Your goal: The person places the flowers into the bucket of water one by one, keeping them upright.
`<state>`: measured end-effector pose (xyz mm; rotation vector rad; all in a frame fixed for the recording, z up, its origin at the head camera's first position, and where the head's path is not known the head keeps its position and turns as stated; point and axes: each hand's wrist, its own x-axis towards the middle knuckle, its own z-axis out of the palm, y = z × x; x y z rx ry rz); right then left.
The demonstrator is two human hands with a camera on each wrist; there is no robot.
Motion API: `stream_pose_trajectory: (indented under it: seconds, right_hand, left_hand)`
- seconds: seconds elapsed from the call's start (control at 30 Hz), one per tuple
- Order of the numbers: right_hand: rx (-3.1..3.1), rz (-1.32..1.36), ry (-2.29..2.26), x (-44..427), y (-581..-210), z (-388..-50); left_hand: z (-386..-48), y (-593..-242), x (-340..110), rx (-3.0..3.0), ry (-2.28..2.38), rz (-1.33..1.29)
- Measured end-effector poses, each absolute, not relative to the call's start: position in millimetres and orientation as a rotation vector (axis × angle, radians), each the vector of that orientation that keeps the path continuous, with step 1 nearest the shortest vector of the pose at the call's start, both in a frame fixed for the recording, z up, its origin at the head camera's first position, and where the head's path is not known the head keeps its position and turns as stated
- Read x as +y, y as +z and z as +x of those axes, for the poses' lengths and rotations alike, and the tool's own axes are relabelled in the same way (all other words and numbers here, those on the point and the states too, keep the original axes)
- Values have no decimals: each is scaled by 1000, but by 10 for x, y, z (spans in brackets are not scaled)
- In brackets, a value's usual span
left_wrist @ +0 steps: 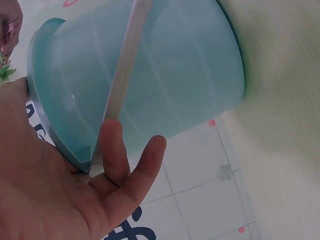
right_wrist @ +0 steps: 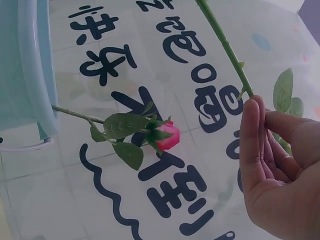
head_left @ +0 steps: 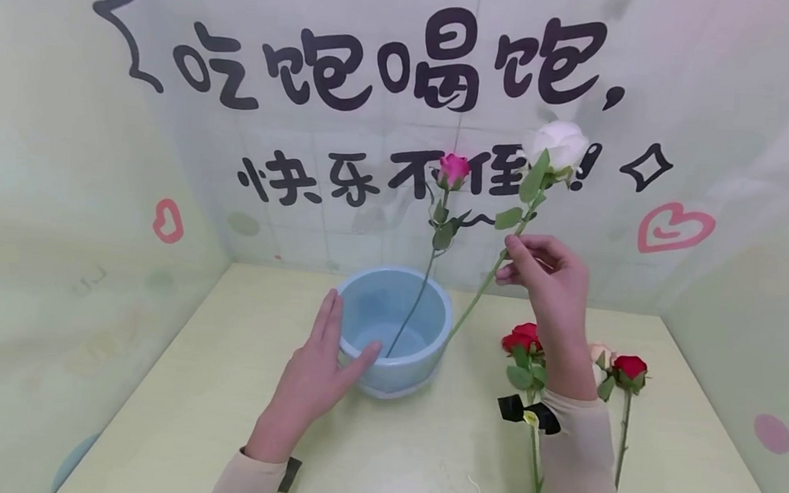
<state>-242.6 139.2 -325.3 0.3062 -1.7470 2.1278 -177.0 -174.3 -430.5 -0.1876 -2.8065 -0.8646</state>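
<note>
A light blue bucket (head_left: pixel 388 376) stands on the table with one pink rose (head_left: pixel 453 173) leaning inside it. My left hand (head_left: pixel 313 367) rests against the bucket's left side, fingers extended, thumb over the near rim. In the left wrist view, fingertips touch the bucket's pale handle (left_wrist: pixel 125 65). To the right and above, my right hand (head_left: pixel 553 284) pinches the green stem of a white rose (head_left: pixel 556 152) between thumb and fingers, bloom up. That stem slants down to the bucket's right rim; its lower end is hard to make out. The right wrist view shows the pinched stem (right_wrist: pixel 225 45).
Two red roses (head_left: pixel 630 372) and a pale peach one (head_left: pixel 601 354) lie on the table (head_left: pixel 170 414) at the right, partly under my right forearm. A printed sheet (head_left: pixel 383 16) with black lettering hangs behind, and sheets close in both sides.
</note>
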Motion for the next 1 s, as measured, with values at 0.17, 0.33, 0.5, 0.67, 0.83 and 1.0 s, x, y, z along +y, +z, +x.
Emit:
stream_pose_trajectory:
  seconds: [0.17,0.33,0.5,0.67,0.83,1.0]
  right_hand:
    - [-1673,400,2091,1312,-3193,-2504]
    - [-1640,428,2060,1274,-3173,-2539]
    - [-1559,411,2061,1231,-3149,-2594]
    - [-1510,406,2043,1192,-3175,-2674]
    - [-1550,350,2045,1178,-3282,-2739]
    - [-1571,346,2062,1139,-3378,-2793]
  left_hand:
    - [-1774,-4296,-1740,-2809,-852,-188]
    - [-1785,-4303,-1734,-2819,-857,-185]
    - [-1782,-4307,-1732,-2816,-848,-183]
    - [-1779,-4307,-1735,-2813,-840,-183]
    - [-1783,-4295,-1742,-2810,-841,-187]
    - [-1787,-4302,-1743,-2812,-839,-193]
